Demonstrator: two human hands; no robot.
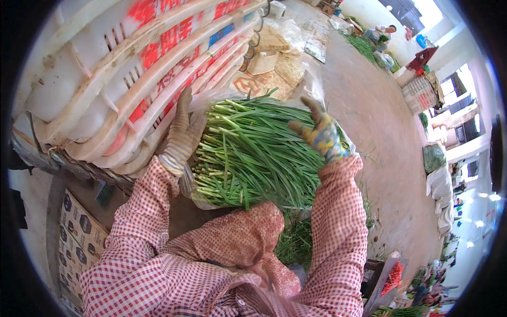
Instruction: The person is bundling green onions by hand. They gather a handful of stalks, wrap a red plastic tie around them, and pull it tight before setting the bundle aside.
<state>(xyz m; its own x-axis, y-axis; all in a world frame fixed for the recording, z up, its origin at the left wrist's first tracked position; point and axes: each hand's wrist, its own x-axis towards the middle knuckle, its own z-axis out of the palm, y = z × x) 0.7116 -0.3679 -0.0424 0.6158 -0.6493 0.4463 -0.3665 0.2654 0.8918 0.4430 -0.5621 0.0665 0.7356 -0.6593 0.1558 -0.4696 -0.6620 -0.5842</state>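
A big heap of green garlic chives (pixel 259 153) lies in front of me on a clear plastic sheet (pixel 203 203), pale cut stems to the left and leaves to the right. My left hand (pixel 182 134), in a dirty striped work glove, stands flat along the stem ends, fingers straight. Whether it touches the plastic beside it I cannot tell. Over the leaf ends, my right hand (pixel 321 132) in a blue and yellow patterned glove has its fingers spread, holding nothing.
White stacked plastic crates (pixel 132 79) with red markings rise at the left. Flattened cardboard (pixel 269 63) lies beyond the chives. Loose greens (pixel 297 240) sit by my knee. Another person (pixel 383 37) is among greens at the far right; a printed carton (pixel 79 232) stands lower left.
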